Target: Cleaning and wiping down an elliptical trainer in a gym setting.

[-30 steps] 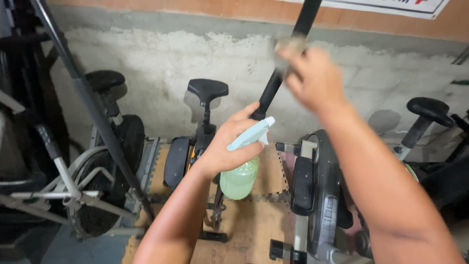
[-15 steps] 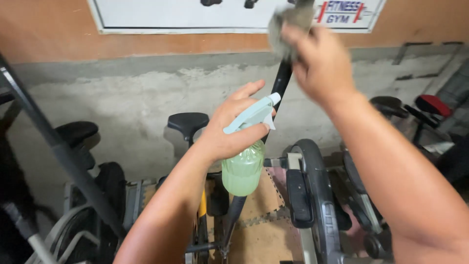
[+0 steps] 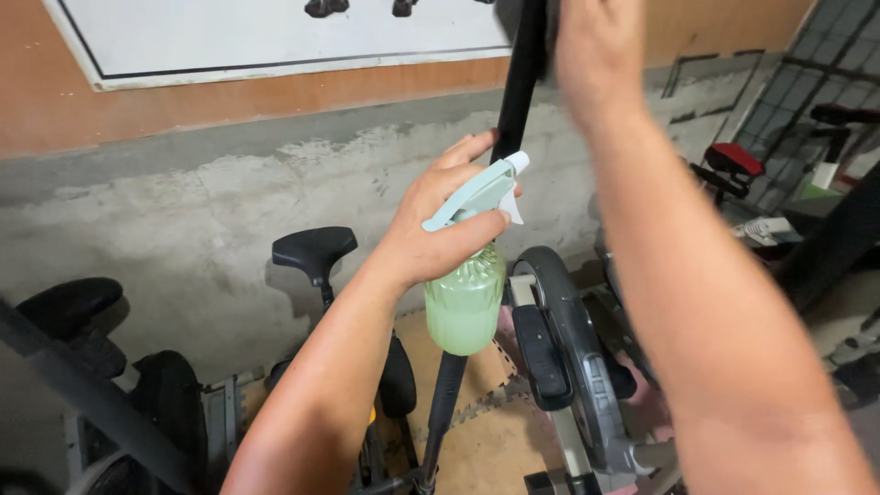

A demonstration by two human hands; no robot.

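Left hand (image 3: 431,238) is clamped around a clear plastic spray bottle (image 3: 466,293) of pale green liquid (about full); right hand (image 3: 600,55) presses the upright black metal pole (image 3: 521,82), fingers hidden, so its closure is unclear.

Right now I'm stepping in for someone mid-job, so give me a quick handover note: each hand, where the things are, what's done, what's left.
Left hand: closed round the neck of a spray bottle of pale green liquid, held upright beside the black bar.
Right hand: up high on the black bar at the frame's top edge; whether it holds a cloth is hidden.
Around: exercise bikes below, a black saddle to the left, a white board on the wall.
Done: cannot tell how much of the bar is wiped.
Left: likely the bar's lower stretch.
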